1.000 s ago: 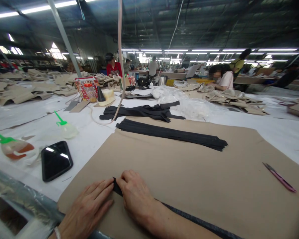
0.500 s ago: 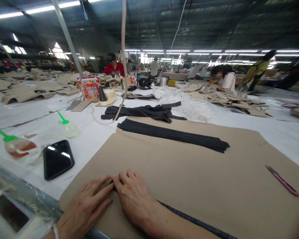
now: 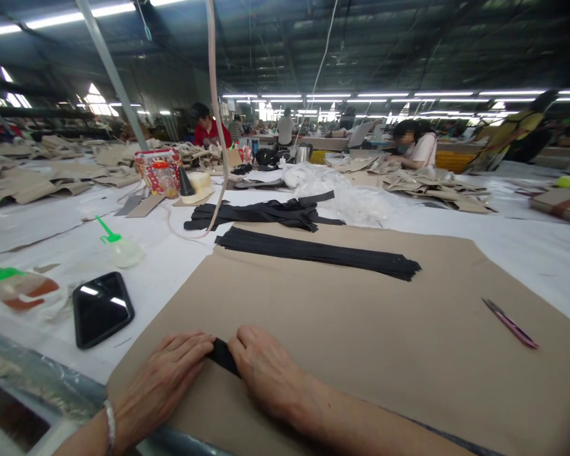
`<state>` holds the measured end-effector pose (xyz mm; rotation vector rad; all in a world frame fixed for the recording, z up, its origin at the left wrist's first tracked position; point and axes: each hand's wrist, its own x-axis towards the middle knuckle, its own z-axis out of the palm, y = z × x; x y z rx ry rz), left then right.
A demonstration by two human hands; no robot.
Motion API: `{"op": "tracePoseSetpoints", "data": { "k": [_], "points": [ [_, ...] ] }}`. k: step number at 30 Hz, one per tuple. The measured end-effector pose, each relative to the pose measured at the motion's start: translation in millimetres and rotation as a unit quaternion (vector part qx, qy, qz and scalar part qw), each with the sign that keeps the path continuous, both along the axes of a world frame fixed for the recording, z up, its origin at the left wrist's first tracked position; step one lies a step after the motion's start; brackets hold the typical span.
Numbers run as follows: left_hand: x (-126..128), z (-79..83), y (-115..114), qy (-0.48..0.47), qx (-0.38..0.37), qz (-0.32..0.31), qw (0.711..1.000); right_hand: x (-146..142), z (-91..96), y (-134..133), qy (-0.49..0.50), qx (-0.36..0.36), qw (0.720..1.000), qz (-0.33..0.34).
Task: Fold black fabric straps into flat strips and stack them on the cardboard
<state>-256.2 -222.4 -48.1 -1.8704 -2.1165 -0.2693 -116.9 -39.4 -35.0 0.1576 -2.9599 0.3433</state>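
A long black strip (image 3: 224,357) lies along the near edge of a large tan sheet (image 3: 361,329); my right forearm covers much of it. My left hand (image 3: 171,370) rests low on the sheet, fingers stretched out together, fingertips on the strip's left end. Just to its right, my right hand (image 3: 263,370) has its fingers curled down onto the strip, the tips partly hidden. Farther back on the sheet sits a flat bundle of similar black strips (image 3: 313,252). Pink-handled thread snips (image 3: 510,323) lie on the sheet's right side.
Left of the sheet are a black phone (image 3: 103,309) and two green-spouted bottles, one clear (image 3: 123,252), one with reddish-brown liquid (image 3: 23,291). A loose black strip pile (image 3: 261,215), a hanging hose (image 3: 218,126) and plastic wrap (image 3: 337,193) are behind. Co-workers sit farther off.
My hands have moved slightly apart, so a short piece of the black strip shows between them. My left fingers have come together and lie flatter. The view has shifted a little to the right.
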Motion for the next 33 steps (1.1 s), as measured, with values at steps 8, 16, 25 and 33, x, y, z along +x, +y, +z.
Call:
{"op": "tracePoseSetpoints", "data": {
  "k": [8, 16, 25, 33],
  "points": [
    [2, 2.9, 9, -0.037, -0.041, 0.014, 0.998, 6, 0.3, 4, 0.026, 0.051, 0.997, 0.043],
    [6, 3.9, 12, -0.048, -0.053, 0.007, 0.997, 16, -0.9, 9, 0.038, 0.079, 0.995, 0.054],
    [10, 5.2, 15, -0.016, -0.070, 0.010, 0.997, 27, 7.0, 16, -0.005, 0.018, 0.999, 0.040],
    [12, 4.5, 13, 0.021, -0.069, 0.018, 0.997, 38, 6.1, 20, 0.001, 0.045, 0.998, 0.051]
  ]
}}
